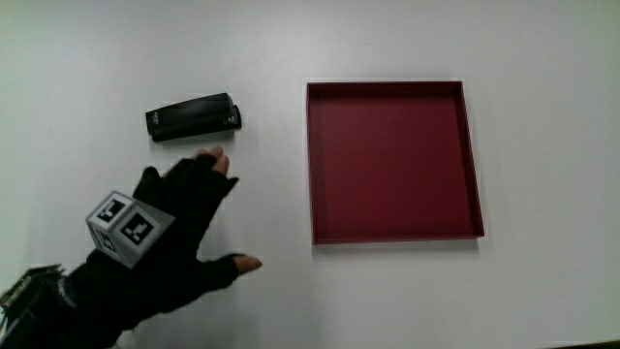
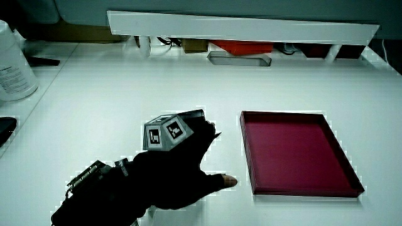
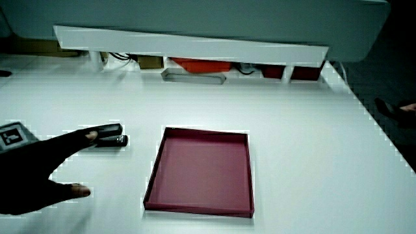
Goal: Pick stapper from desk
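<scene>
Well, the black stapler (image 1: 193, 116) lies flat on the white table (image 1: 542, 291), long side running across, with nothing holding it. Taking the stapler as the centre of a clock in the main view, the gloved hand (image 1: 179, 208) sits at about six o'clock, nearer to the person, fingers spread and pointing toward the stapler, thumb stretched out sideways toward the tray. It grips nothing. The fingertips (image 1: 218, 158) stop just short of the stapler in the main view; in a side view they overlap its end (image 3: 110, 135), so I cannot tell whether they touch. A patterned cube (image 1: 126, 225) rides on the back of the glove. At about three to four o'clock from the stapler sits a shallow dark red square tray (image 1: 392, 236), apart from it. In both side views a low white partition (image 2: 245, 26) edges the table.
</scene>
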Action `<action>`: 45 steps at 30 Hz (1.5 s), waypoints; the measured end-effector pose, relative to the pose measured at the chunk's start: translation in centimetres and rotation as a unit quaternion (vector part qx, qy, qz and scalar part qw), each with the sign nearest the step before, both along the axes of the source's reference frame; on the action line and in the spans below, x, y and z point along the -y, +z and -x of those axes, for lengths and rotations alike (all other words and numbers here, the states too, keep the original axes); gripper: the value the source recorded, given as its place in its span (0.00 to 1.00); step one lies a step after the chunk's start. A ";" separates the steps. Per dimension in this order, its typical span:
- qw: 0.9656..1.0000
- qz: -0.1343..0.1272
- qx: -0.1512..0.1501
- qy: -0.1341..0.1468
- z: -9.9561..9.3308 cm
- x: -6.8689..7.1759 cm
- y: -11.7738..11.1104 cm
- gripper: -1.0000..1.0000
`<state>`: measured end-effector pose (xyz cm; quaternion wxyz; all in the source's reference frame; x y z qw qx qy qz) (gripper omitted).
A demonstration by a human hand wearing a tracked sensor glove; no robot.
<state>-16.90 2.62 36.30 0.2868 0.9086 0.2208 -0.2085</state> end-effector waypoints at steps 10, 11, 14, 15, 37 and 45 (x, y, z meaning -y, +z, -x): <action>0.998 -0.037 0.040 -0.038 1.6 3.4 -1.6 0.50; 0.998 -0.010 0.029 -0.052 1.9 3.9 -1.4 0.50; 0.996 0.014 0.042 -0.071 2.1 5.4 -1.7 0.50; 0.996 0.021 0.028 -0.077 2.4 5.9 -1.0 0.50; 0.986 0.105 0.056 -0.112 3.5 13.8 7.0 0.50; 0.982 0.116 0.095 -0.112 3.0 14.3 8.8 0.50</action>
